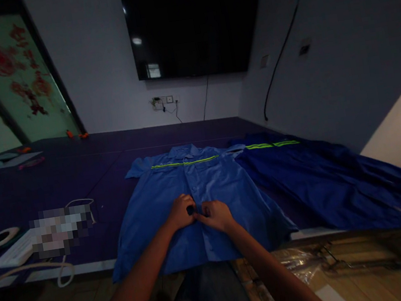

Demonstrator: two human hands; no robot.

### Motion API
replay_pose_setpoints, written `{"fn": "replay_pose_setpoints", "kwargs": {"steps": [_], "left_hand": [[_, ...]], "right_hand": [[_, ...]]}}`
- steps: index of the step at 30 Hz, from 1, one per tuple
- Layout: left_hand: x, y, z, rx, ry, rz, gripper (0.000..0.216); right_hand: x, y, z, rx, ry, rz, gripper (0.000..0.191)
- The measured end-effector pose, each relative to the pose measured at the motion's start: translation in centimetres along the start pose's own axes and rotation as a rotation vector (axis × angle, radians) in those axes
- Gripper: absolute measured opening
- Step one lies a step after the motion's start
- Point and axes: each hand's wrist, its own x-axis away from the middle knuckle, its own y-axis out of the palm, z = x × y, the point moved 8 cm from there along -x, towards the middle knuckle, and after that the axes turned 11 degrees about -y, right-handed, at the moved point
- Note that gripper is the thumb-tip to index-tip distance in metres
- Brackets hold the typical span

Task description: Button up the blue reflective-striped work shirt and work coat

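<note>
A light blue short-sleeved work shirt (163, 201) with a yellow-green stripe across its chest lies face up on the purple-topped table (103, 185), collar away from me. Its lower hem hangs slightly over the near edge. At the middle of the button placket, my left hand (183, 212) pinches the cloth with bent fingers. My right hand (215, 214) grips the same placket just beside it, thumb pointing towards the left hand. The button between them, if any, is too dark and small to make out.
Dark blue garment (303, 180) with yellow-green stripes lies to the right, drooping over the edge. A tape roll (3, 237), a white box-like item (15, 251) and a white cord (66, 276) are at left. Clear plastic wrapping (296, 262) lies below the table.
</note>
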Motion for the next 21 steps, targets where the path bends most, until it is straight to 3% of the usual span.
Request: {"fn": "replay_pose_setpoints", "kwargs": {"steps": [8, 21], "left_hand": [[0.7, 0.2, 0.7, 0.037, 0.068, -0.031, 0.012], [0.5, -0.2, 0.6, 0.144, -0.002, -0.029, 0.008]], "right_hand": [[-0.1, -0.1, 0.3, -0.08, -0.023, 0.007, 0.012], [-0.4, 0.8, 2.4, -0.428, -0.023, 0.101, 0.017]]}}
